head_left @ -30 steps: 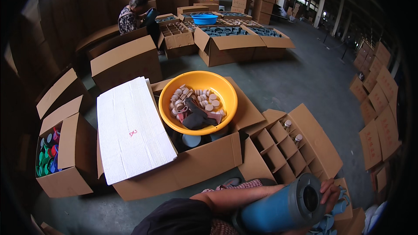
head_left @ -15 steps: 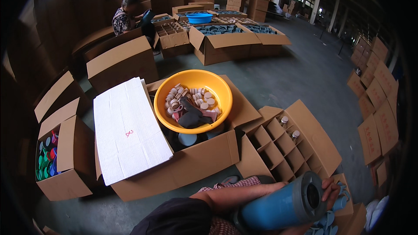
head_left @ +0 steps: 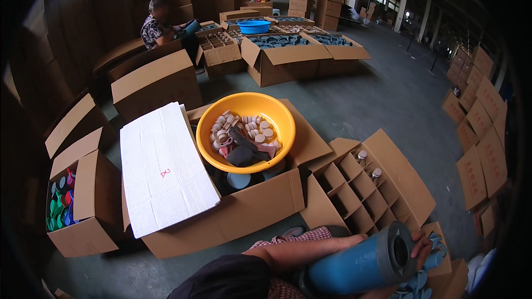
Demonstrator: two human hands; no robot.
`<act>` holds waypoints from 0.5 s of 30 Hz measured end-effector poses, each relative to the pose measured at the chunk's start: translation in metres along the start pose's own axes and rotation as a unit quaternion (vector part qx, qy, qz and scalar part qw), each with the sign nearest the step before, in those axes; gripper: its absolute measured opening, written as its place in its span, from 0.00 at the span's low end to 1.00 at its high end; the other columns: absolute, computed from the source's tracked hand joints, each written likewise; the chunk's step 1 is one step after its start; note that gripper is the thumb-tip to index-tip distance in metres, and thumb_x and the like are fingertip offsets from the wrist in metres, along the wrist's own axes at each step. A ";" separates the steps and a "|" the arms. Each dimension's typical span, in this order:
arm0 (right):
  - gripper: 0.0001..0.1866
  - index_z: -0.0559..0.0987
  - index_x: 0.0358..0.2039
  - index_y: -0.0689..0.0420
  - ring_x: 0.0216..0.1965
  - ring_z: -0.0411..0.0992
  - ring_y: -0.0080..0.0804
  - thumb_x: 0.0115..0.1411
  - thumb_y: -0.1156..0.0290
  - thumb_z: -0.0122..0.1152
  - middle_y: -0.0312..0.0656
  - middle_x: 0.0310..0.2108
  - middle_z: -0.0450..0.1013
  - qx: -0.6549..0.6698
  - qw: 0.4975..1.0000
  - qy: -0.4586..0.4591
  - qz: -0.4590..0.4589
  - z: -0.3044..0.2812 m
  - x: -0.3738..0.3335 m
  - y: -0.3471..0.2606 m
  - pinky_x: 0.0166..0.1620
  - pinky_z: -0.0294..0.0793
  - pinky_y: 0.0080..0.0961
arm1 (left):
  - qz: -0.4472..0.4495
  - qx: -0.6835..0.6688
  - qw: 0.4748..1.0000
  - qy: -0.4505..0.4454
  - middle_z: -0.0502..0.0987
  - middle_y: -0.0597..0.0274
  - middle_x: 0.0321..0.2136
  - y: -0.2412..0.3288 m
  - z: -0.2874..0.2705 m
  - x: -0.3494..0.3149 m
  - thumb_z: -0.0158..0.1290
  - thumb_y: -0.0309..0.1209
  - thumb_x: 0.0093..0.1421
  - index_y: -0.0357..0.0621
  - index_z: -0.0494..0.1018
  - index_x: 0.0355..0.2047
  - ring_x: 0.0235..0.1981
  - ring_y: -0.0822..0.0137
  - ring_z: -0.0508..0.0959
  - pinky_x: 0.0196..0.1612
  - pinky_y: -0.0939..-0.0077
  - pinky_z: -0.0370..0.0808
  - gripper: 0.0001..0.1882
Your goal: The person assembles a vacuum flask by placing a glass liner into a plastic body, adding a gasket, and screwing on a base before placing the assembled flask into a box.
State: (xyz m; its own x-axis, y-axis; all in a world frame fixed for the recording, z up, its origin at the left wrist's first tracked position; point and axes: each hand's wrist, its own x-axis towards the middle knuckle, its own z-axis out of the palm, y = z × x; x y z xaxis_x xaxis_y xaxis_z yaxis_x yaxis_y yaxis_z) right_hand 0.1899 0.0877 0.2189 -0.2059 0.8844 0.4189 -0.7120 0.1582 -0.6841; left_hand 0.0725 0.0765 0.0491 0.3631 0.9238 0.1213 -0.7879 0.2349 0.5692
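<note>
A blue vacuum-flask body (head_left: 349,266) with a dark grey collar and a dark round opening lies tilted across my lap, its open end up and to the right. My right hand (head_left: 422,250) has its fingers curled at the collar's right side. My left hand (head_left: 357,239) reaches to the flask's upper side, where its fingers pass out of sight behind the body. Just beyond stands a divided carton (head_left: 363,188) with two glass-necked flask liners (head_left: 362,156) in its far cells. Blue-grey plastic parts (head_left: 413,285) fill a carton at my right.
A yellow basin (head_left: 208,158) with pale round stoppers and a dark cloth rests on an open carton (head_left: 233,227), beside white sheets (head_left: 166,171). Coloured plastic parts (head_left: 61,202) fill a carton at left. Another person (head_left: 158,27) sits far left. Stacked cartons (head_left: 479,144) line the right.
My hands and the flask have hardly moved, and the view has shifted slightly. The other person has lifted their head and lowered the blue object they hold.
</note>
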 end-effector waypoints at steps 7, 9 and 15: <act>0.16 0.71 0.29 0.49 0.38 0.63 0.24 0.67 0.58 0.35 0.26 0.14 0.55 0.004 1.000 -0.002 0.007 -0.025 0.004 0.001 0.47 0.64 0.20 | 0.002 -0.005 1.000 -0.009 0.79 0.60 0.32 0.000 0.003 0.002 0.47 0.30 0.61 0.35 0.77 0.36 0.32 0.71 0.76 0.37 0.76 0.73 0.12; 0.16 0.71 0.29 0.50 0.38 0.63 0.23 0.67 0.58 0.35 0.26 0.14 0.56 0.014 1.000 0.006 0.008 -0.020 0.004 0.001 0.47 0.65 0.20 | 0.003 -0.007 1.000 -0.009 0.79 0.60 0.32 0.000 0.003 0.001 0.47 0.30 0.61 0.35 0.77 0.36 0.32 0.71 0.76 0.37 0.76 0.73 0.12; 0.15 0.71 0.29 0.50 0.39 0.64 0.23 0.67 0.59 0.38 0.26 0.16 0.58 0.024 1.000 0.002 0.007 -0.008 0.002 -0.001 0.47 0.65 0.20 | 0.007 -0.010 1.000 -0.010 0.79 0.60 0.31 0.001 0.002 0.001 0.47 0.30 0.61 0.35 0.77 0.35 0.31 0.71 0.77 0.36 0.76 0.74 0.12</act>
State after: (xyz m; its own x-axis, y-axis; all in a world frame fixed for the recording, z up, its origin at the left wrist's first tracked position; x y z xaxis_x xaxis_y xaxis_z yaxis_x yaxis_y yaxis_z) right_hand 0.1952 0.0930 0.2156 -0.2140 0.8882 0.4066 -0.7406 0.1238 -0.6604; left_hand 0.0731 0.0770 0.0512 0.3617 0.9208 0.1458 -0.8028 0.2280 0.5510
